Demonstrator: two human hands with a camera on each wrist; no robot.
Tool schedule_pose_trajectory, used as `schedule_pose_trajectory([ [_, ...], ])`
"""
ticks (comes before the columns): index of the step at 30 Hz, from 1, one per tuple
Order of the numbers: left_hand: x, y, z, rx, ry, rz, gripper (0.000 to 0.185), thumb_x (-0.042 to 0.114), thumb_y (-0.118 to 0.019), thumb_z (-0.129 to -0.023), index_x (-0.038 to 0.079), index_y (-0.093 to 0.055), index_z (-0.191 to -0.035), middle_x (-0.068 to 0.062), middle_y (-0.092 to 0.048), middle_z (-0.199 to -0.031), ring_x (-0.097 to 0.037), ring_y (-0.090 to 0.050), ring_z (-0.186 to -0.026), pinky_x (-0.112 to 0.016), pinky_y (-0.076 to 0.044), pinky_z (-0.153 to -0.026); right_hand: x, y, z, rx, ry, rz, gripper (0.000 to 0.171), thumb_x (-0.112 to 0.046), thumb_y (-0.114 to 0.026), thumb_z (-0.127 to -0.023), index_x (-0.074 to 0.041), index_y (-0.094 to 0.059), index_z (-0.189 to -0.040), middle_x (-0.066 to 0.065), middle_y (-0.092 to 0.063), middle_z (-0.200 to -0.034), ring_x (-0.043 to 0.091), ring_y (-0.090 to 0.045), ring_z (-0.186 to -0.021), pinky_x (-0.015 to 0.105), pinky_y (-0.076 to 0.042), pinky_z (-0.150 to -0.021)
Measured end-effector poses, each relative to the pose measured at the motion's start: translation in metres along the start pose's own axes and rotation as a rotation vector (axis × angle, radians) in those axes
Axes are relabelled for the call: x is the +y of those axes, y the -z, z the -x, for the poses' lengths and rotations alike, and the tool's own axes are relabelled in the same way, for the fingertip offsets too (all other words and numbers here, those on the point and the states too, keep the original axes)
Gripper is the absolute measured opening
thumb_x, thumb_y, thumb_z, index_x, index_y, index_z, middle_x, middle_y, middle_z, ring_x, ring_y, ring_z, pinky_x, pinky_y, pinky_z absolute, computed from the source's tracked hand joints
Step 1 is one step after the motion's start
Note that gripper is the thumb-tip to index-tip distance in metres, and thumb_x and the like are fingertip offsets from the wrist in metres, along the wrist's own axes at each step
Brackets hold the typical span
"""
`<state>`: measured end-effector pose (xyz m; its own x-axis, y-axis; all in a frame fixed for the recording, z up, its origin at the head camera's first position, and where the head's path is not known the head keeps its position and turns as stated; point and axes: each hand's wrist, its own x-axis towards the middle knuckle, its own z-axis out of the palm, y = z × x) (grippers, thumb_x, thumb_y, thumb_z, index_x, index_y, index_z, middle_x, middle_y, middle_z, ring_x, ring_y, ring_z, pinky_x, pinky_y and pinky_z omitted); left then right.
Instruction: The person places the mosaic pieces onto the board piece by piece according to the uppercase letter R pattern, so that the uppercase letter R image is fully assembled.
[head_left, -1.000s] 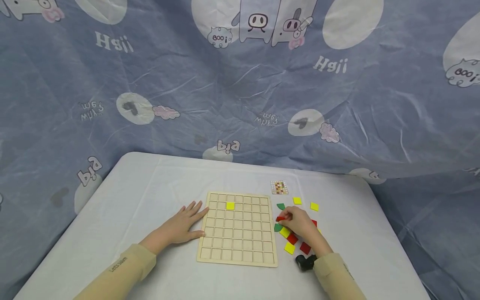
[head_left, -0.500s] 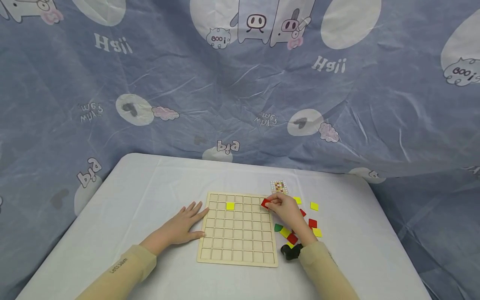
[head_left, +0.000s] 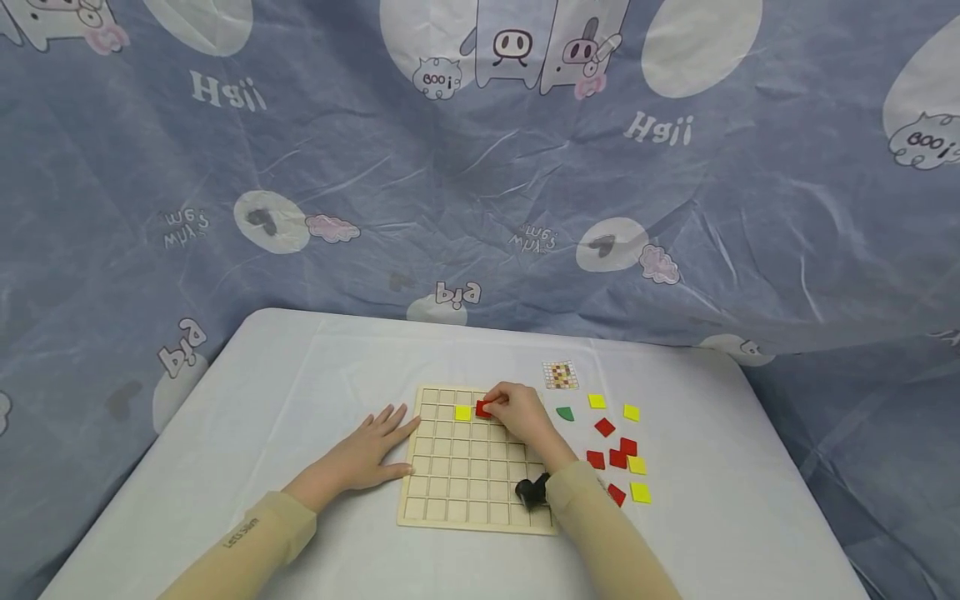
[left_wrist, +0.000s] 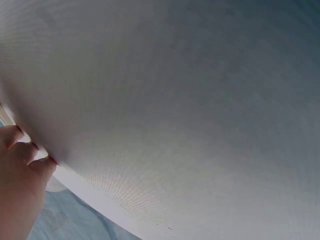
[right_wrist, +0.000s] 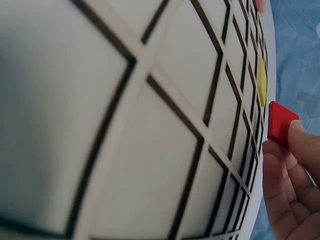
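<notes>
A pale wooden grid board (head_left: 442,488) lies on the white table, with a yellow square tile (head_left: 463,412) set in one cell of its second row. My right hand (head_left: 525,414) pinches a red square tile (head_left: 482,409) between thumb and fingers, over the cell just right of the yellow one. The same red tile (right_wrist: 281,122) shows tilted above the grid in the right wrist view. My left hand (head_left: 370,450) lies flat with spread fingers, its index finger and thumb at the board's left edge. Its fingertips (left_wrist: 47,162) press the white tabletop in the left wrist view.
Right of the board lie loose red tiles (head_left: 618,458), yellow tiles (head_left: 640,492) and a green quarter-round piece (head_left: 566,413). A small printed pattern card (head_left: 560,375) sits behind them. A black camera (head_left: 532,493) on the right wrist hangs over the board's lower right.
My right hand has lifted the red tile from the loose pieces and carried it left over the board to beside the yellow tile. The left hand has stayed in place.
</notes>
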<state>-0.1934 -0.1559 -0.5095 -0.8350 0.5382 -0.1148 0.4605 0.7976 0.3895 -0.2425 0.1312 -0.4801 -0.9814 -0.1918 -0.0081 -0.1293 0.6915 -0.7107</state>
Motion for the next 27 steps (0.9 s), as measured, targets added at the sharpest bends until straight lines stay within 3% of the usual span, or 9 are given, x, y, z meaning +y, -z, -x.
schedule_pose_trajectory([
  [16, 0.0, -0.002, -0.001, 0.01, 0.0, -0.014, 0.078, 0.051, -0.06, -0.094, 0.016, -0.03, -0.156, -0.02, -0.02, -0.163, -0.043, -0.016, -0.15, -0.062, -0.018, -0.119, -0.005, -0.015, -0.003, 0.014, 0.021, 0.206, 0.009, -0.013, -0.073, -0.089, -0.006, -0.078, -0.094, 0.006, -0.063, -0.089, 0.02, -0.059, -0.082, 0.034, -0.053, -0.075],
  [27, -0.001, -0.004, -0.002, -0.003, 0.022, -0.027, 0.079, 0.055, -0.059, -0.093, 0.019, -0.029, -0.156, -0.017, -0.02, -0.163, -0.041, -0.015, -0.151, -0.06, -0.017, -0.12, -0.005, -0.007, 0.005, 0.008, 0.011, 0.172, 0.015, -0.014, -0.07, -0.092, -0.007, -0.077, -0.104, 0.006, -0.065, -0.098, 0.02, -0.061, -0.088, 0.035, -0.054, -0.079],
])
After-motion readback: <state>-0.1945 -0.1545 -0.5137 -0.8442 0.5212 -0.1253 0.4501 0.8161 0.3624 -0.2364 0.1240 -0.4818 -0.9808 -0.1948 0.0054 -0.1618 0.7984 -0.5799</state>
